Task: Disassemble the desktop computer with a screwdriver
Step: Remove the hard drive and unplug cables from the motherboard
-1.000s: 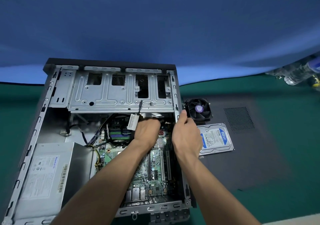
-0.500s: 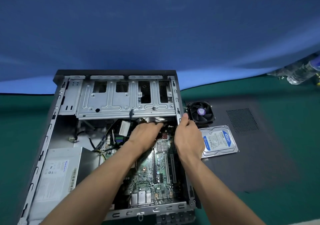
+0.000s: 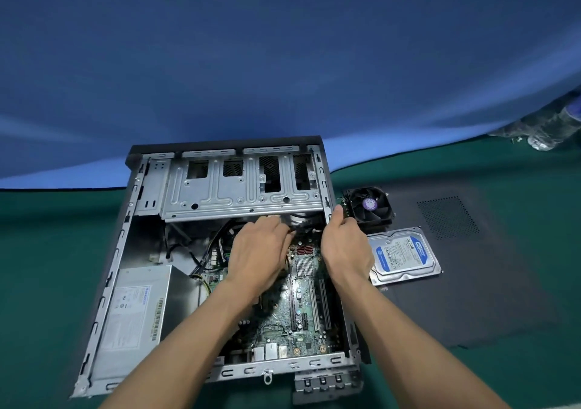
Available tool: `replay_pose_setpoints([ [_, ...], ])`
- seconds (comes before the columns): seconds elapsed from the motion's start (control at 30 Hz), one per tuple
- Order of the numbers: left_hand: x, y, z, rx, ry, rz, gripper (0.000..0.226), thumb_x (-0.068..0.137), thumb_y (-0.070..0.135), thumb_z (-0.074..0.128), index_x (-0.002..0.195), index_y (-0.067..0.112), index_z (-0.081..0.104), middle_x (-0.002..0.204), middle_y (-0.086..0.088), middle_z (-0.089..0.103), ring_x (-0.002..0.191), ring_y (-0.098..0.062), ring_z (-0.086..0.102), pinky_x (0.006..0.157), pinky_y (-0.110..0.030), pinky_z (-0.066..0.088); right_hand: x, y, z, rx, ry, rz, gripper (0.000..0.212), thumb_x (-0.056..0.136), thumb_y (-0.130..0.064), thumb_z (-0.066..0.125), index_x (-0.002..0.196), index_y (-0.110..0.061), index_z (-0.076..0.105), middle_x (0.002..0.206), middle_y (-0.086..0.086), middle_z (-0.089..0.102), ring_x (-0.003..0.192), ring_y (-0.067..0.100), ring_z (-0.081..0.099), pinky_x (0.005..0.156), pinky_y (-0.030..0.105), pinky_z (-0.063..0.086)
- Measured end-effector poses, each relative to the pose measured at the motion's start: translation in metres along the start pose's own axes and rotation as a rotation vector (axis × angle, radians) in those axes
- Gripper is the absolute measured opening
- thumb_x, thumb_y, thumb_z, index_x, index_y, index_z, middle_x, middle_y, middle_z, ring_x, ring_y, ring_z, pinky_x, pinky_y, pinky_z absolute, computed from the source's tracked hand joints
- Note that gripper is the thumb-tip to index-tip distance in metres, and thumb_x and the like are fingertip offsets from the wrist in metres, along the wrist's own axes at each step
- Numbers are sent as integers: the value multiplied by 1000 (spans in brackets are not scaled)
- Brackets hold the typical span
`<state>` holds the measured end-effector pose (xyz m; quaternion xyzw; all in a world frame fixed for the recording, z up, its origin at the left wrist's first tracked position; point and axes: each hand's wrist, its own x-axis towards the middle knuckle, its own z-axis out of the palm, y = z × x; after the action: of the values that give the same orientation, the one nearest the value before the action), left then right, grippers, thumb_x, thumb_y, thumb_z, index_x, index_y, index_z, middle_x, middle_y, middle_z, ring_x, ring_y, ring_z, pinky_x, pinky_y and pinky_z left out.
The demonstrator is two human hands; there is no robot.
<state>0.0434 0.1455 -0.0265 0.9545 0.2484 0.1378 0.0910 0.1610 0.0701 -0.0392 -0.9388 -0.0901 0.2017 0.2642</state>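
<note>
So the case [image 3: 220, 251] is lying open on its side on the green mat [image 3: 47, 251], with the person reaching in with both hands and no screwdriver anywhere in view; the left hand [image 3: 257, 251] is going in under the drive cage [image 3: 239, 188], fingers curled down toward something at the top edge of the board [image 3: 301, 298], probably a cable or connector, but the fingertips are hidden so there's no telling what it's actually gripping; the right hand [image 3: 344, 245] is sitting on the case's right wall, thumb up along the rim and fingers wrapped over the edge, looking like it's holding the wall to steady the box, though the fingers are mostly out of sight too. Already out and lying on the side panel [image 3: 471, 282] to the right: the fan [image 3: 369, 207] and the hard drive [image 3: 404, 254] just in front of it; the PSU [image 3: 135, 314] is still sitting in the lower left with its wires running toward the board. Best guess is this is a cable-unplugging step, so the way to do it well is pulling on the plug body and not the wires, squeezing any latch first, and wiggling straight out rather than sideways; bracing with the right hand is smart since the cage edges look sharp and the space under it is tight; slow beats yanking here, bent pins being the likely casualty.
</note>
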Motion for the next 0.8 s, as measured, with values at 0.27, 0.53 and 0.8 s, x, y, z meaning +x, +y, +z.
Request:
replay_pose_setpoints([
  [0.27, 16, 27, -40, -874, 217, -683, 37, 101, 27, 36, 73, 11, 54, 43, 3, 49, 36, -8, 43, 38, -18, 34, -8, 0, -16, 181, -189, -14, 58, 98, -53, 20, 129, -10, 43, 134, 13, 45, 118, 31, 46, 98, 44, 37],
  [0.53, 33, 58, -57, -1304, 354, -1009, 35, 103, 23, 32, 77, 7, 49, 37, 1, 49, 28, -8, 39, 29, -15, 26, -2, -13, -91, 555, -519, -298, 42, 100, -45, 33, 93, -17, 64, 79, 2, 60, 67, 13, 55, 62, 26, 43],
  [0.8, 55, 112, -48, -1292, 440, -1020, 35, 102, 24, 33, 80, 5, 53, 36, -3, 47, 27, -12, 40, 30, -17, 28, 12, -19, -170, 411, -1078, -422, 36, 90, -35, 62, 57, -21, 67, 50, 0, 51, 39, 10, 39, 47, 23, 40],
])
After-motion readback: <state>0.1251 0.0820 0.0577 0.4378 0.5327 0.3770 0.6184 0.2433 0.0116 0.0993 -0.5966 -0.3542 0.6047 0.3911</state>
